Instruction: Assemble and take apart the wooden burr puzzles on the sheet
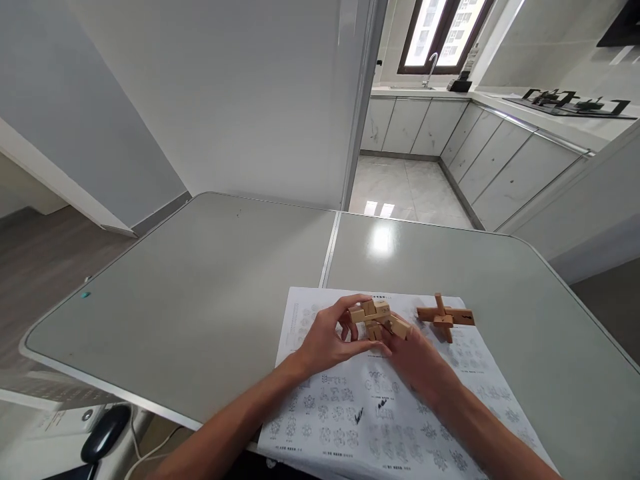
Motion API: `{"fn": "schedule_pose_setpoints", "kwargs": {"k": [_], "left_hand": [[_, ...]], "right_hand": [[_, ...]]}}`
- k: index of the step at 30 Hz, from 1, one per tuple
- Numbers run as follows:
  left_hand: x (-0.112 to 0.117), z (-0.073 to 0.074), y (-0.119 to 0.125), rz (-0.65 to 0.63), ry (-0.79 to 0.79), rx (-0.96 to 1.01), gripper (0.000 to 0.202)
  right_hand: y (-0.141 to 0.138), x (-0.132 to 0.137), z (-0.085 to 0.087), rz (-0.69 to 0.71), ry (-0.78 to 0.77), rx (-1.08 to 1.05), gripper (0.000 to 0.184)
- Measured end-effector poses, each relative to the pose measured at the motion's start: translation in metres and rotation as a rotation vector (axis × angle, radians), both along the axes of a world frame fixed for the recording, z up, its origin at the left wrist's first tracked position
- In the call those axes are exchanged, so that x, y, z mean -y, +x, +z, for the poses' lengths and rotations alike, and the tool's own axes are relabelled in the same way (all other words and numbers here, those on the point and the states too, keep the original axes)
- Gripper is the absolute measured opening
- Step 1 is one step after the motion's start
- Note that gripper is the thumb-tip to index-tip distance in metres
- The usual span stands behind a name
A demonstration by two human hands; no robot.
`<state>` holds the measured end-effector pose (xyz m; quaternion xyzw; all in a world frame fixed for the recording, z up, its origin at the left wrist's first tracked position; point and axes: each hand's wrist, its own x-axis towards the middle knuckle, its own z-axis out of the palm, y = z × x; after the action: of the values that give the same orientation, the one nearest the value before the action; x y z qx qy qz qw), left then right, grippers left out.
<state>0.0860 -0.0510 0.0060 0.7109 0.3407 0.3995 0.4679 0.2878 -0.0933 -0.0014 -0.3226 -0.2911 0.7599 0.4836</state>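
Between my two hands, just above the printed sheet, is a light wooden interlocking puzzle (376, 316) made of several notched pieces. My left hand (327, 337) pinches it from the left, with fingers over the top and the thumb along its lower edge. From the right and below, my right hand (407, 350) grips it; most of those fingers are hidden behind the wood. A darker, cross-shaped wooden puzzle (444, 317) rests to the right, on the sheet's upper right part. The paper sheet (345, 400) bears rows of small assembly drawings and two black check marks.
The grey-green table (200, 293) has a seam down its middle and a pale rim. A small teal object (85, 294) lies near its left edge. At lower left, a black computer mouse (106, 432) sits beside a cable. Beyond the table is a kitchen with a stove (570, 101).
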Motion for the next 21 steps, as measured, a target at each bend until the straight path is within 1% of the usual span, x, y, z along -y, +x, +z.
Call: {"fn": "schedule_pose_setpoints", "kwargs": {"k": [2, 5, 8, 13, 15, 19, 21], "left_hand": [[0.003, -0.003, 0.003, 0.010, 0.066, -0.011, 0.067], [0.007, -0.006, 0.008, 0.021, 0.167, -0.036, 0.062], [0.009, -0.008, 0.010, 0.022, 0.260, -0.058, 0.056], [0.009, -0.003, 0.010, 0.085, 0.363, -0.110, 0.046], [0.007, -0.001, 0.011, 0.051, 0.379, -0.086, 0.046], [0.004, -0.002, 0.013, -0.055, 0.445, 0.103, 0.058], [0.003, -0.003, 0.014, -0.083, 0.417, 0.145, 0.059]], "right_hand": [[-0.011, 0.006, 0.004, -0.070, 0.020, -0.050, 0.046], [-0.024, 0.015, 0.007, -0.138, -0.074, -0.189, 0.050], [-0.029, 0.022, 0.008, -0.145, -0.158, -0.295, 0.058], [-0.032, 0.023, 0.008, -0.135, -0.151, -0.331, 0.063], [-0.032, 0.023, 0.007, -0.131, -0.134, -0.327, 0.061], [-0.031, 0.025, 0.005, -0.110, -0.115, -0.310, 0.053], [-0.029, 0.026, 0.003, -0.116, -0.097, -0.286, 0.048]]}}
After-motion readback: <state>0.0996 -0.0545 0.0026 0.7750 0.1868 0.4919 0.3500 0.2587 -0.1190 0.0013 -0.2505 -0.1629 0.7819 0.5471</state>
